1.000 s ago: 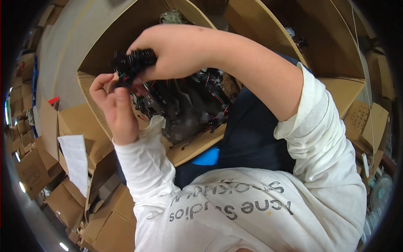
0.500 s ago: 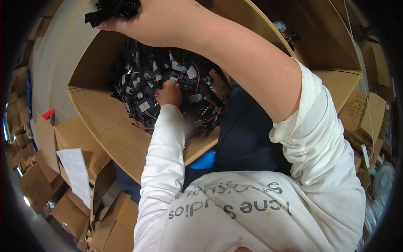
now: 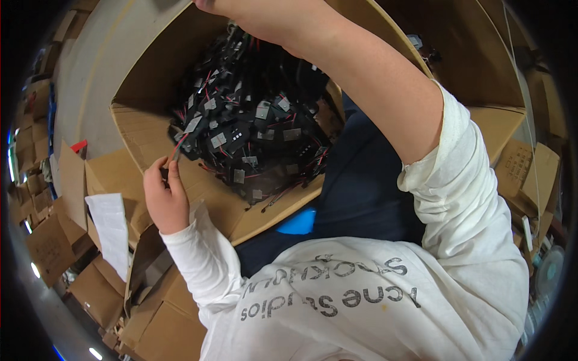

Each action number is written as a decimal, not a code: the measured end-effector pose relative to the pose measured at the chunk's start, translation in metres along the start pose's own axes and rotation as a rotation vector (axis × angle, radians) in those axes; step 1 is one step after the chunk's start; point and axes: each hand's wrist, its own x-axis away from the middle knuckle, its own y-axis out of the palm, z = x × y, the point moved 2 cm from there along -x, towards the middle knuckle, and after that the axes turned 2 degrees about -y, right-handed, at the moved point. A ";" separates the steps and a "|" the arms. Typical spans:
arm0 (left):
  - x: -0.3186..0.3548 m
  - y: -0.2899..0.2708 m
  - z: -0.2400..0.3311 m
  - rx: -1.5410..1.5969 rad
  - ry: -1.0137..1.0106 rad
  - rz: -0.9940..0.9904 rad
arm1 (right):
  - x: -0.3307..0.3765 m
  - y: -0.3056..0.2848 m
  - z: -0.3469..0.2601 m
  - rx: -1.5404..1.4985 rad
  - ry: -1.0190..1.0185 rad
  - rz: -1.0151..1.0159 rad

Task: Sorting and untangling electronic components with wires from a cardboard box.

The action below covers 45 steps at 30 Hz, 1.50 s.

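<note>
A large open cardboard box [image 3: 174, 174] holds a heap of black electronic parts [image 3: 241, 129] with silver metal plates and red, green and black wires. My left hand [image 3: 165, 198] is over the box's near left flap. Its thumb and fingers pinch a thin wire lead [image 3: 179, 144], which runs up to a part with a silver plate [image 3: 193, 124] at the heap's left edge. My right hand [image 3: 256, 15] reaches across the far side of the box at the top edge of the view. Its fingers are mostly cut off, so what they hold is hidden.
Another open cardboard box [image 3: 481, 66] stands at the right with a few parts inside. At the left are cardboard boxes [image 3: 57, 253] and a white sheet [image 3: 110, 231]. A bright blue object [image 3: 297, 222] shows by my dark-clothed legs.
My left hand has come out of the heap, toward the left, and now pinches a wire lead. My right hand, earlier holding a bunch of black parts at upper left, has shifted right.
</note>
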 end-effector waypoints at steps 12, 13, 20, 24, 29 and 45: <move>-0.034 -0.011 0.056 0.548 -0.062 -0.027 | 0.011 0.052 0.027 0.372 -0.105 -0.430; -0.037 -0.004 0.065 0.552 -0.062 -0.033 | 0.015 0.053 0.027 0.317 -0.079 -0.559; -0.069 0.021 0.070 1.058 0.304 0.027 | 0.010 0.043 0.017 0.077 0.233 -0.780; -0.094 0.084 -0.020 1.113 -0.394 -0.107 | 0.015 0.041 0.036 0.369 0.227 -0.684; 0.019 0.263 -0.340 0.113 -1.076 -0.987 | 0.000 0.056 0.042 0.445 0.062 -0.556; 0.058 0.259 -0.330 0.362 -0.978 -0.349 | 0.004 0.060 0.026 0.437 0.018 -0.555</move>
